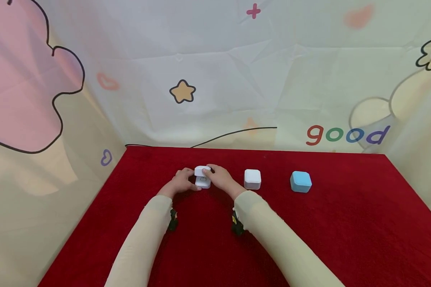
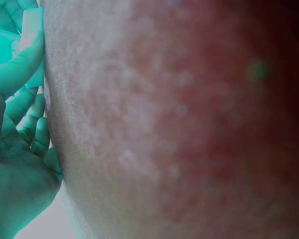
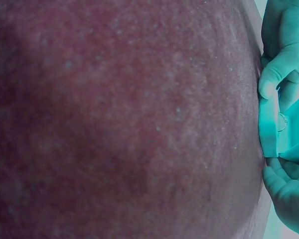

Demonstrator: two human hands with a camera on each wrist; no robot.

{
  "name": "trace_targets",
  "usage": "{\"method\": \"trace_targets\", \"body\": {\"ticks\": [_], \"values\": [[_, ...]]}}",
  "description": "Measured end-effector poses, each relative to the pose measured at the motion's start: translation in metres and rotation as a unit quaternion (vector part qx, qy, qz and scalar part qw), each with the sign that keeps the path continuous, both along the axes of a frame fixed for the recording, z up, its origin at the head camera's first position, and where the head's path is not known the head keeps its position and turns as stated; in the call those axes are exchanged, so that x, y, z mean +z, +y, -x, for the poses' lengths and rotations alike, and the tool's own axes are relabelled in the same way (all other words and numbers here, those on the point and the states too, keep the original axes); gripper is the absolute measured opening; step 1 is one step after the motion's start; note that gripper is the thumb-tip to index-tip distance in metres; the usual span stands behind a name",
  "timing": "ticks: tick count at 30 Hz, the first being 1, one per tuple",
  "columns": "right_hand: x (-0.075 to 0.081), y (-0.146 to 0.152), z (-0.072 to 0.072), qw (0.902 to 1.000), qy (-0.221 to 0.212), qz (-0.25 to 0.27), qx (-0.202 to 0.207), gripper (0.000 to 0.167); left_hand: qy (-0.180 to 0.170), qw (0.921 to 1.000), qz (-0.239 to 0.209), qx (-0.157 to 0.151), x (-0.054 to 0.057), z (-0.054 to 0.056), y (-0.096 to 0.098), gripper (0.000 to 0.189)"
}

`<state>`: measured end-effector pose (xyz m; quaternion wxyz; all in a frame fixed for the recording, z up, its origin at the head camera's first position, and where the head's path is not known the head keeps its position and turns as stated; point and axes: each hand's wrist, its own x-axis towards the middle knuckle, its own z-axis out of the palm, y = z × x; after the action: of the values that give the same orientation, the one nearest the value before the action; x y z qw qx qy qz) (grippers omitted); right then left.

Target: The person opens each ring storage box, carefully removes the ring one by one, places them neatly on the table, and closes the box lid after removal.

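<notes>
A small white ring box [image 1: 202, 183] sits on the red cloth with its lid [image 1: 200, 170] raised. A ring [image 3: 282, 121] shows inside it in the right wrist view. My left hand [image 1: 181, 183] grips the base from the left, its thumb [image 2: 25, 64] pressed against the base's front. From the other side, my right hand [image 1: 220, 178] holds the lid with its thumb over the front; its remaining fingers are partly hidden behind the box. Both wrist views are tinted teal at the hands, and cloth fills most of each.
To the right of the hands stands a second white box [image 1: 252, 179], closed. Farther right is a closed light-blue box [image 1: 301, 182]. The red cloth [image 1: 344, 223] covers the table, and a printed curtain [image 1: 230, 87] hangs behind its back edge.
</notes>
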<state>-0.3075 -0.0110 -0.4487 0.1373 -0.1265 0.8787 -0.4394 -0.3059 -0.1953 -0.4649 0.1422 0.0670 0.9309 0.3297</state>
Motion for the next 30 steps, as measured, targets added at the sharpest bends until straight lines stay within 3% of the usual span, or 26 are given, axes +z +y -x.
{"method": "trace_targets", "body": {"ticks": [23,30], "values": [[-0.0011,0.0006,0.0072,0.9987,-0.025,0.043,-0.015,0.056,-0.006,0.9999,0.004,0.008,0.0039,-0.0024,0.0016,0.063],[0.0013,0.0018,0.0101,0.9962,-0.06,0.055,-0.033,0.059,-0.01,0.9999,0.005,0.008,0.0037,-0.0024,0.003,0.069]]}}
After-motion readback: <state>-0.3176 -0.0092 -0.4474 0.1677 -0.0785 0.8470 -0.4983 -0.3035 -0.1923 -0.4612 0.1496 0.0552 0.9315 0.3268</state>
